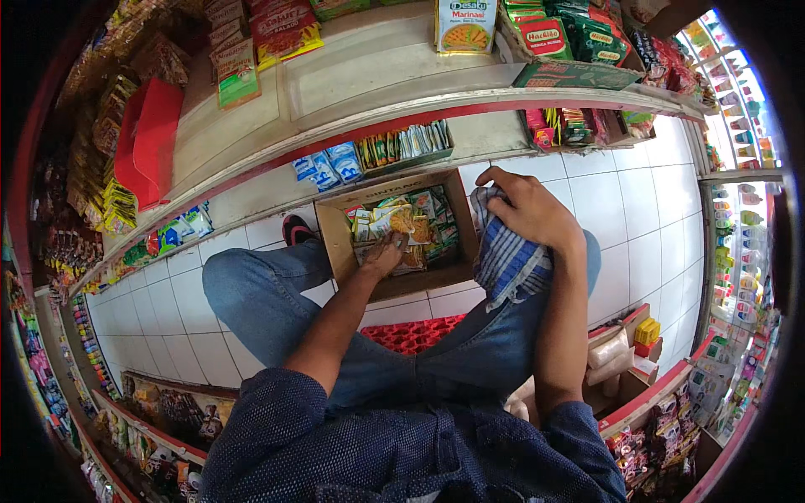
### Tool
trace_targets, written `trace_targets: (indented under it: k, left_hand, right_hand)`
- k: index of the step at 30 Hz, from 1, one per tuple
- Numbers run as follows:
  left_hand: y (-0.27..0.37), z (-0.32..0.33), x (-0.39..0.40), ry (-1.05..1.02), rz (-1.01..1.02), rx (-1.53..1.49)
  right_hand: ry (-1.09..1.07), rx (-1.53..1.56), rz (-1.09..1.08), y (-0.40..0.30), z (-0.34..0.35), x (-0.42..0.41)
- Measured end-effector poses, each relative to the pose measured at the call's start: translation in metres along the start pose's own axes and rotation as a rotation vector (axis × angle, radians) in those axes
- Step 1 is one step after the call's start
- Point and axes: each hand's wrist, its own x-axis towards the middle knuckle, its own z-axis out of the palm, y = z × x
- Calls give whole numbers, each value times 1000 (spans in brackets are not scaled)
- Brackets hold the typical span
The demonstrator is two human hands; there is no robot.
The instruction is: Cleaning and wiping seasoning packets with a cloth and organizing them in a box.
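Between my knees a cardboard box (343, 248) stands on the floor, its top unfolded and its inside partly filled with seasoning sachets (434, 210). My left hand (385, 253) reaches into it, fingertips against a white and yellow sachet (391, 220); whether they grip it cannot be told. Green sachets lie on the box's right side. Over my right knee, my right hand (525, 204) holds a blue and white striped cloth (512, 261), bunched under the fingers and hanging down the thigh.
A shelf edge (402, 129) runs across in front, above the box. On the lower shelf are a tray of upright sachets (405, 148) and blue and white packets (330, 165). One marinade packet (465, 26) stands on the upper shelf. Behind me are stocked low shelves (163, 449); a red stool (409, 333) is beneath me.
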Motion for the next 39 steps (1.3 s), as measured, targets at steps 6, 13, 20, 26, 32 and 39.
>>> trace_targets:
  k: [6, 13, 20, 26, 32, 39]
  left_hand:
    - [9, 16, 6, 26, -87, -36]
    - [45, -48, 23, -102, -267, -748]
    - [-22, -151, -17, 338, 108, -706]
    - [-29, -272, -74, 681, 133, -519]
    - [-17, -303, -102, 858, 11, -1400]
    - [14, -311, -121, 603, 242, -2082]
  right_hand:
    - [4, -38, 43, -2, 1, -7]
    - [10, -92, 90, 23, 0, -21]
    - [29, 37, 9, -10, -7, 6]
    - [102, 100, -59, -5, -9, -1]
    - [372, 436, -149, -32, -5, 12]
    - [813, 307, -376, -132, 44, 30]
